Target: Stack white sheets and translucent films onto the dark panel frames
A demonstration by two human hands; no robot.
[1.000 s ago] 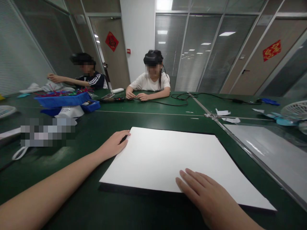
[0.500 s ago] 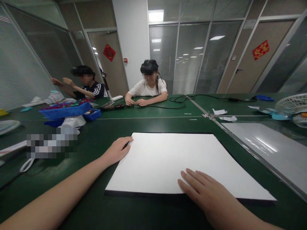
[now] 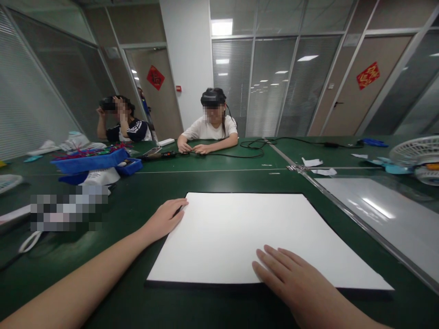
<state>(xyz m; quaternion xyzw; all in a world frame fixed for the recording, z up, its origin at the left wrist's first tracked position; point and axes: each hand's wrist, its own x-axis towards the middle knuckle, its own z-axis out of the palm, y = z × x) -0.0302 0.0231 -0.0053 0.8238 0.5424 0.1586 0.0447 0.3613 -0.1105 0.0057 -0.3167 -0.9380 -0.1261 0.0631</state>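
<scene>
A large white sheet or board with dark edges lies flat on the green table in front of me. At its upper left corner rests my left hand, fingers stretched over the edge and the thumb apart from them. Near the front edge, right of the middle, my right hand lies on the white surface with its fingers spread. Neither hand grasps anything. No marks show on the white surface.
Blue trays with colourful pieces stand at the left. A glossy white panel lies to the right, near a fan and paper scraps. A black cable winds across the far side. Two people with headsets sit opposite.
My view has shifted slightly, while both hands keep their places on the white sheet. The person at the far left has brought both hands up to the headset.
</scene>
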